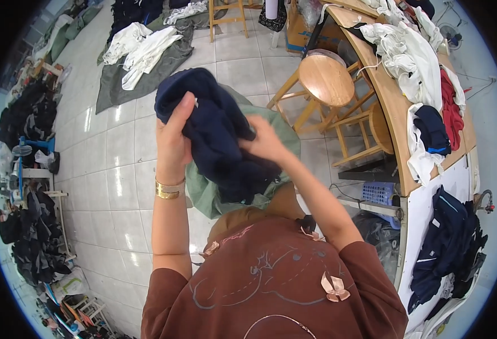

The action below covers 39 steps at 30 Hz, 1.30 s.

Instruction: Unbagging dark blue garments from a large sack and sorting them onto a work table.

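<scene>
A dark navy garment [217, 133] is bunched up in front of me, raised above my lap. My left hand [174, 138] grips its left side, thumb on top and the other fingers out of sight behind the cloth. On the opposite side, my right hand [262, 140] pinches the fabric near an edge, its fingertips partly hidden in the folds. Below the garment, a pale green cloth [282, 133] spreads beneath both hands. What kind of garment the navy piece is, I cannot make out.
Wooden stools [326, 79] stand ahead to the right, beside a curved table [409, 169] bearing white, red and navy clothes. A grey sheet [113, 93] with white garments [141, 51] lies on the tiled floor. Dark clothing piles [28, 118] line the left.
</scene>
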Each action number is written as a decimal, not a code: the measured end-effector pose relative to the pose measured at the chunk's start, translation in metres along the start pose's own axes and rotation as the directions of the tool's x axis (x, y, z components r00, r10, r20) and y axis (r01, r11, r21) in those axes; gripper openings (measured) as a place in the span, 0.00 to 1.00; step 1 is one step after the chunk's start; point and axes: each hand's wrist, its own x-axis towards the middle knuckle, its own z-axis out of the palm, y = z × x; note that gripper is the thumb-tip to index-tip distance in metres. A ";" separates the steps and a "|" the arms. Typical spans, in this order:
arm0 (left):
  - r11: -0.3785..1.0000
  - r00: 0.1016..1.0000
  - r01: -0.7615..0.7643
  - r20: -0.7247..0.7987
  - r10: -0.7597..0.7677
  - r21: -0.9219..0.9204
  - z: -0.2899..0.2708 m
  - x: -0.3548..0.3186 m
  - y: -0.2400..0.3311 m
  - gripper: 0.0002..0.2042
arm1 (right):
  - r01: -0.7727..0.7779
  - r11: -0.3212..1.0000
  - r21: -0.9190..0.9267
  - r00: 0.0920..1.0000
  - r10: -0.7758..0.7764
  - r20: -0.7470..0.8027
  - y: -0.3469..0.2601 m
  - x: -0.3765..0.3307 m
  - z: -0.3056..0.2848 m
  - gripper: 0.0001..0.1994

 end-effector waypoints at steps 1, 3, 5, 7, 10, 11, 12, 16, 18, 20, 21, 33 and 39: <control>0.999 0.999 -0.020 0.042 0.021 -0.025 -0.003 0.000 0.005 0.16 | -0.181 0.979 0.096 0.970 0.162 0.180 0.002 -0.005 0.006 0.20; 0.998 0.996 -0.059 0.075 0.058 0.021 -0.016 0.004 0.013 0.16 | -0.354 0.871 0.340 0.917 0.251 0.312 0.014 -0.007 0.007 0.15; 0.994 0.998 -0.069 0.020 0.068 0.090 -0.048 0.004 0.022 0.15 | -0.429 0.823 0.373 0.903 0.396 0.166 0.008 -0.001 -0.013 0.15; 0.982 0.993 -0.048 -0.093 0.066 0.185 -0.066 0.004 0.036 0.13 | -0.477 0.611 0.631 0.876 0.384 0.291 -0.005 0.008 -0.052 0.19; 0.902 0.984 0.010 -0.162 0.067 0.431 -0.106 0.007 0.039 0.08 | -0.358 0.847 0.392 0.932 0.346 0.105 -0.010 0.016 -0.090 0.21; 0.825 0.981 0.041 -0.181 0.075 0.564 -0.113 0.007 0.036 0.07 | -0.327 0.902 0.280 0.943 0.328 0.045 -0.015 0.017 -0.101 0.21; 0.758 0.970 0.060 -0.217 0.108 0.650 -0.118 0.007 0.034 0.08 | -0.327 0.904 0.277 0.944 0.328 0.042 -0.019 0.017 -0.109 0.21; 0.544 0.977 -0.073 -0.049 0.206 0.836 -0.123 0.008 0.027 0.16 | -0.375 0.874 0.308 0.926 0.369 0.081 -0.043 0.014 -0.133 0.21; 0.596 0.980 -0.035 -0.090 0.179 0.802 -0.116 0.009 0.026 0.16 | -0.394 0.825 0.405 0.913 0.401 0.070 -0.060 0.012 -0.139 0.21; 0.660 0.985 0.011 -0.123 0.123 0.751 -0.113 0.014 0.022 0.19 | -0.394 0.824 0.407 0.911 0.410 0.052 -0.069 0.013 -0.143 0.22; 0.660 0.985 0.011 -0.122 0.123 0.752 -0.111 0.015 0.022 0.19 | -0.394 0.823 0.409 0.908 0.419 0.032 -0.071 0.013 -0.144 0.22; 0.626 0.965 -0.132 -0.045 0.259 0.769 -0.064 0.020 -0.016 0.09 | -0.018 0.954 0.298 0.945 0.114 -0.307 -0.048 -0.010 -0.127 0.26; 0.696 0.954 -0.192 -0.035 0.298 0.692 -0.053 0.014 -0.035 0.07 | 0.051 0.921 0.387 0.914 0.113 -0.389 -0.046 -0.035 -0.114 0.29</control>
